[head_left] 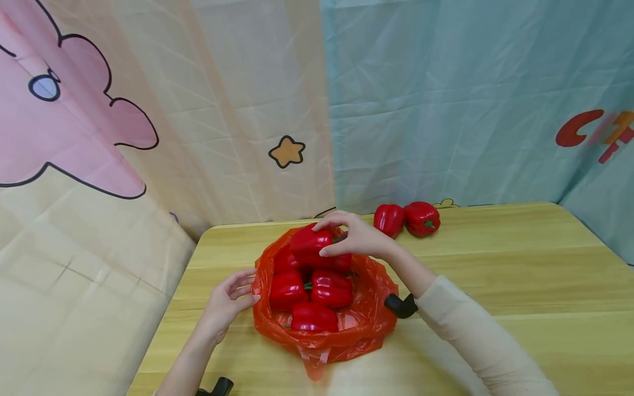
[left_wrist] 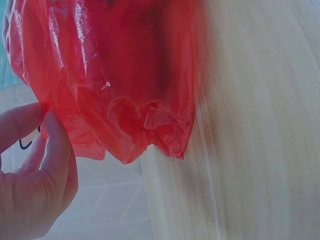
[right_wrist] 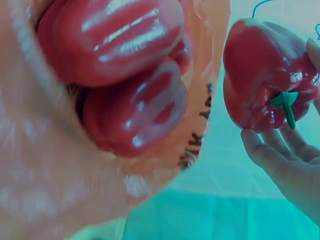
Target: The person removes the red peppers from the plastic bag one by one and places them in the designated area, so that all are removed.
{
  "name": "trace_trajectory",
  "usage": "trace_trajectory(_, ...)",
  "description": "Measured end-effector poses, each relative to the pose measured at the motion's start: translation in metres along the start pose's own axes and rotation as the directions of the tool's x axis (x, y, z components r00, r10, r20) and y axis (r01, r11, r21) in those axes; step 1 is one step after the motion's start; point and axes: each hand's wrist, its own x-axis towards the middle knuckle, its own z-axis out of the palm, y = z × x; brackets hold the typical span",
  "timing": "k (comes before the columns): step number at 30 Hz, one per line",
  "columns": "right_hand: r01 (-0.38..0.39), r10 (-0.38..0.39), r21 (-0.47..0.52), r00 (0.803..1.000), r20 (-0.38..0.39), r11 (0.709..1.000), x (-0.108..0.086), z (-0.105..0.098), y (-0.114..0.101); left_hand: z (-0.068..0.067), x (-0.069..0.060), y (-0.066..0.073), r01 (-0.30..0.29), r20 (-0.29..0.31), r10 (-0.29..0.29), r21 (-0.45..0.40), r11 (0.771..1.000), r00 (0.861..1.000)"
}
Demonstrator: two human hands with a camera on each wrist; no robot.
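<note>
A red plastic bag (head_left: 369,319) stands on the table with its mouth wide, and several red bell peppers (head_left: 333,289) lie inside. My right hand (head_left: 364,237) grips one red bell pepper (head_left: 308,245) over the far part of the bag. In the right wrist view this bell pepper (right_wrist: 260,70) shows its green stem, and the fingers (right_wrist: 287,160) hold it by the stem end. At the bag's left side my left hand (head_left: 223,308) pinches the rim between thumb and fingertips, as the left wrist view of the hand (left_wrist: 37,185) shows.
Two more red bell peppers, one (head_left: 388,220) beside the other (head_left: 422,218), lie at the table's back edge, right of the bag. The wooden table (head_left: 520,286) reaches far to the right. A printed curtain (head_left: 421,99) hangs behind it.
</note>
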Motion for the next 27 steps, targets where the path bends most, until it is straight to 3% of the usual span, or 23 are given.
trace_trajectory(11, -0.044, 0.032, -0.062, 0.982, -0.184, 0.997, -0.029, -0.025, -0.004, -0.001, -0.004, -0.002, 0.006, -0.023, -0.006, -0.001, 1.000, 1.000)
trace_trajectory(27, -0.074, 0.018, -0.151, 0.941, -0.338, 0.986, -0.078, -0.068, 0.012, 0.001, -0.002, 0.002, 0.000, -0.014, 0.000, 0.003, 1.000, 1.000)
